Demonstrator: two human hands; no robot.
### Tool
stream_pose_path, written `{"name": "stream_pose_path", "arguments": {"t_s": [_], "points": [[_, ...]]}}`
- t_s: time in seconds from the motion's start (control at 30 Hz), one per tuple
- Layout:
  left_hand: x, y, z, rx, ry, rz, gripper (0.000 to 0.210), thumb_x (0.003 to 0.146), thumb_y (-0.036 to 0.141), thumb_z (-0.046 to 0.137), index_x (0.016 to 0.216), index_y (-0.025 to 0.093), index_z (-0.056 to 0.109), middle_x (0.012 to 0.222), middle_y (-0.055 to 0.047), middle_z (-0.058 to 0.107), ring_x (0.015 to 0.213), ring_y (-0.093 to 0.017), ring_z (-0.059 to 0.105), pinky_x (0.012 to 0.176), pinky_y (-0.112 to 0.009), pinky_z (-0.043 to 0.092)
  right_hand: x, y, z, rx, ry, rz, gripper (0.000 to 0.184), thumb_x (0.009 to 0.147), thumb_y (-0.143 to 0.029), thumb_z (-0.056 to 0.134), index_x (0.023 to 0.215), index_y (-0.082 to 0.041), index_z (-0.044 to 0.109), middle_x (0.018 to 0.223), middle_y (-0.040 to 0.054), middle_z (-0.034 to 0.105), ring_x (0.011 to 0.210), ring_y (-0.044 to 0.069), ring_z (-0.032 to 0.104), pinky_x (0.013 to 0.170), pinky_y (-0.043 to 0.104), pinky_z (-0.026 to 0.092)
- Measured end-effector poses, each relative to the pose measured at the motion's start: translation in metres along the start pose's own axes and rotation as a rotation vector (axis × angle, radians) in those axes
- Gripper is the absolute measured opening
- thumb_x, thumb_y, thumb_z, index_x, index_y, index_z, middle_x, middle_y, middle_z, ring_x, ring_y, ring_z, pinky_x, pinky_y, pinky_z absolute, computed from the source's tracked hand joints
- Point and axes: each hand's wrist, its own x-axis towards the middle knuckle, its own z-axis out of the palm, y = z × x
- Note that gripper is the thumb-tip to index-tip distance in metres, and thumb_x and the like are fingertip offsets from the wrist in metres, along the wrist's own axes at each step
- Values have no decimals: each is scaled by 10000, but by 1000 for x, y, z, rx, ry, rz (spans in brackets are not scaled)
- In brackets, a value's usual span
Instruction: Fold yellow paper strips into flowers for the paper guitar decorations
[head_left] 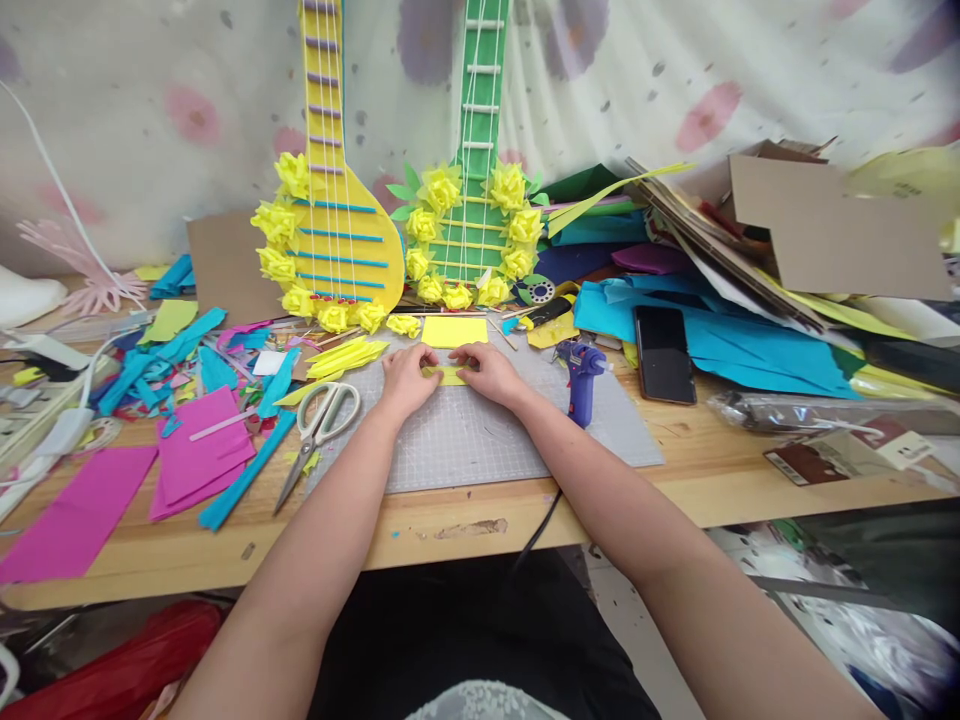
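Both my hands meet over the grey cutting mat [450,450]. My left hand [409,380] pinches the left end of a small strip of yellow paper [450,376], and my right hand [491,372] pinches its right end. The strip lies flat or nearly so on the mat; its far edge is partly behind my fingers. Just beyond my fingertips lies a yellow paper rectangle [454,332]. Cut yellow paper pieces [346,356] rest to the left of my left hand, near a pair of scissors [322,425]. A blue glue gun [581,380] stands to the right.
Two paper instruments, one yellow [360,240] and one green [476,210], lean at the back with yellow flowers. Paper scraps [180,365] and magenta sheets [202,440] cover the left. A phone [664,355], blue paper [765,345] and stacked cardboard [832,220] lie right.
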Motion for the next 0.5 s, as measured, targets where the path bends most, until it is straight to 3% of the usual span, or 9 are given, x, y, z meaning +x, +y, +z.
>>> {"name": "stream_pose_path", "arguments": {"t_s": [0.2,0.37,0.5], "points": [[2,-7,2,-287,-5,79,162,648,124,546,785,204,512,790,20,599,768,-125,563,814,-298,434,-1,1,0,74,28,3,340,679,-109,538,1000,-170,633,1001,42,592,739,106,508,770,264,428],[4,-11,3,-319,28,122,192,658,126,542,834,201,537,829,11,593,778,-119,547,801,-275,455,-1,0,0,32,31,-4,291,687,-110,526,946,-165,648,815,18,608,789,138,500,795,285,406],[5,-15,1,-277,17,180,262,644,114,561,894,194,575,853,-5,600,760,-124,537,784,-283,455,0,-1,1,16,72,-7,271,666,-73,509,880,-164,648,779,18,594,797,147,492,770,280,402]]}}
